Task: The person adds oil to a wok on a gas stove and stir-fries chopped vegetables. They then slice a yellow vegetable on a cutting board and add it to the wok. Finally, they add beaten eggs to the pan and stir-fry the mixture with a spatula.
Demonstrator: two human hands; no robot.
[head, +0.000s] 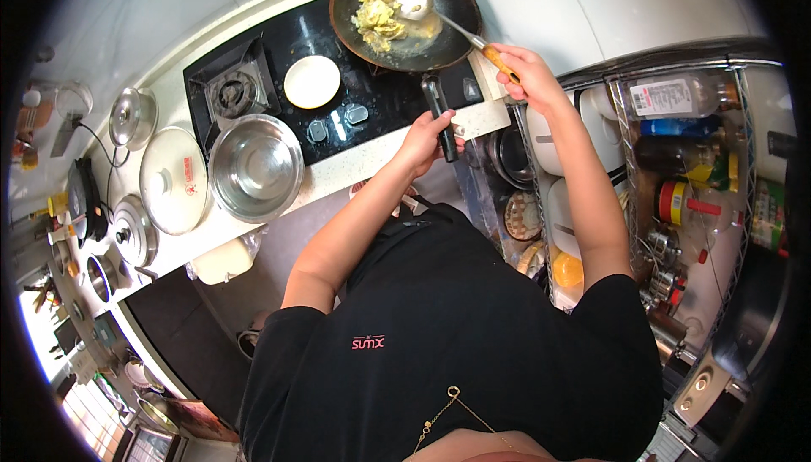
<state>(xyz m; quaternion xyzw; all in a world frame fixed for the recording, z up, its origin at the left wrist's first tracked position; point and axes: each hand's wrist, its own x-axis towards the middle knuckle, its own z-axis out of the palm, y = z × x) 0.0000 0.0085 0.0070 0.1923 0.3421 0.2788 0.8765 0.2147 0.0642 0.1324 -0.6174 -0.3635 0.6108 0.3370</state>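
My left hand [431, 139] is closed around the black handle of a dark wok [443, 44], which sits tilted at the right end of the black glass cooktop [386, 98]. In my right hand [532, 75] is the wooden handle of a metal ladle [469, 34]. Its whitish bowl rests in the wok beside yellow, egg-like food [380, 15] in a little liquid. A pale round plate [312, 82] lies on the cooktop, left of the wok handle. The burner under the wok is mostly hidden.
Left of the plate is a bare gas burner [234, 93]. A steel bowl [255, 169] overlaps the cooktop's front left corner, with a large lid [173, 181] and smaller pot lids beyond it. At right stands a wire shelf [618, 107] with bottles and containers. The wall rises behind the wok.
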